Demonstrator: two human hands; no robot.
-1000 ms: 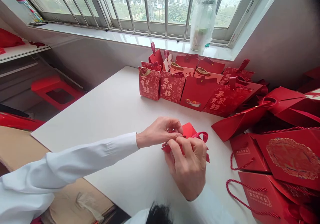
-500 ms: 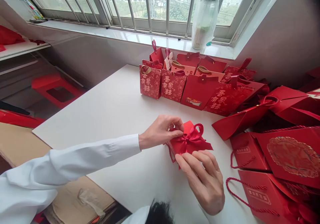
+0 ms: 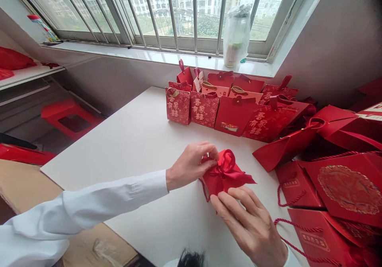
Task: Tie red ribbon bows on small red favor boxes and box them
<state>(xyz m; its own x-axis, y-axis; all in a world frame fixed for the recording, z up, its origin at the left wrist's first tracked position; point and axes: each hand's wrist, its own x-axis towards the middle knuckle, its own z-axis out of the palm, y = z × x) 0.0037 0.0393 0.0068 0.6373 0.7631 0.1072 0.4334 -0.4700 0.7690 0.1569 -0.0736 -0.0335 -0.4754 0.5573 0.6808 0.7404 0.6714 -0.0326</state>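
A small red gift box (image 3: 213, 179) on the white table carries a dark red satin ribbon bow (image 3: 228, 175), its loops and a pointed tail spread over the top. My left hand (image 3: 193, 163) pinches the bow's left side between thumb and fingers. At the box's near edge, my right hand (image 3: 250, 223) has thumb and fingertips drawn together on the ribbon's front tail. Those fingers hide part of the front side. A red twisted cord shows at the lower left of the box.
The white table (image 3: 134, 139) bears several red gift bags (image 3: 204, 110) in rows at the back. More red bags with rope handles (image 3: 310, 235) crowd the right. A wrapped cup (image 3: 235, 40) stands on the windowsill. Left are a red stool (image 3: 70, 114) and cardboard (image 3: 30, 187).
The camera view has shifted slightly. The bow's upper loop now stands more upright and further left. My right hand has moved a little downward and right, its fingertips still at the box's near edge.
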